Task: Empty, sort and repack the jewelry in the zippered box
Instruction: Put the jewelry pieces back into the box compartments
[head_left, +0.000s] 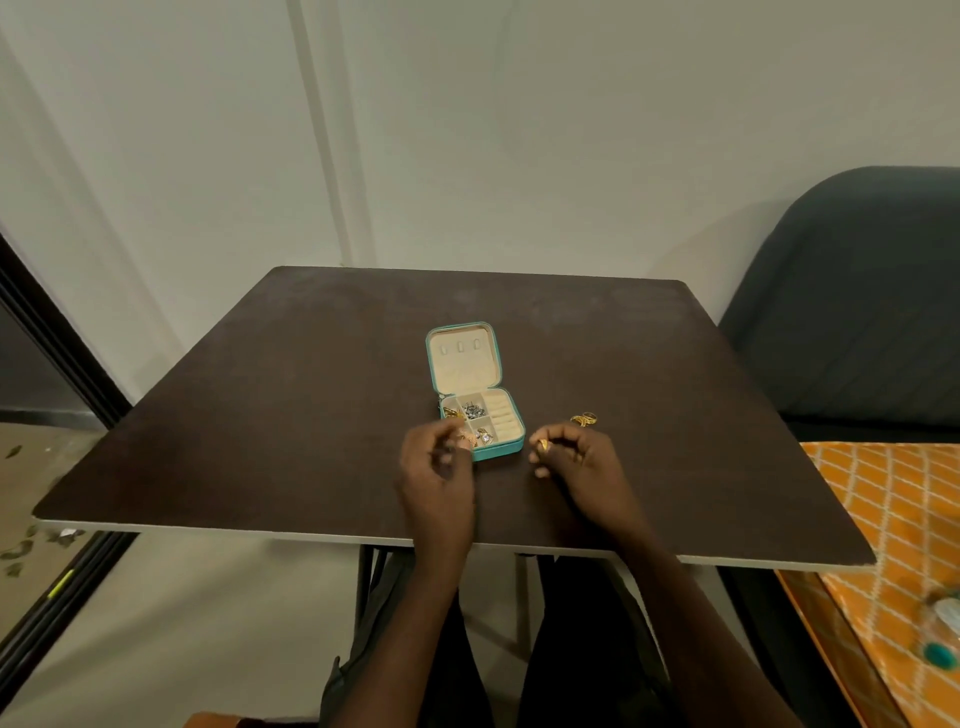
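Observation:
A small teal zippered jewelry box lies open on the dark table, its cream lid folded back. Its compartments hold gold pieces, silver pieces and a few mixed pieces; the ring rolls at the right look bare. My left hand hovers at the box's front left corner, fingers curled over something small that I cannot make out. My right hand is just right of the box and pinches a small gold ring. A few gold rings lie on the table behind that hand.
A dark padded chair stands to the right of the table. An orange patterned cloth with a teal-capped object lies at the lower right. A white wall rises behind the table. My legs are under the table's near edge.

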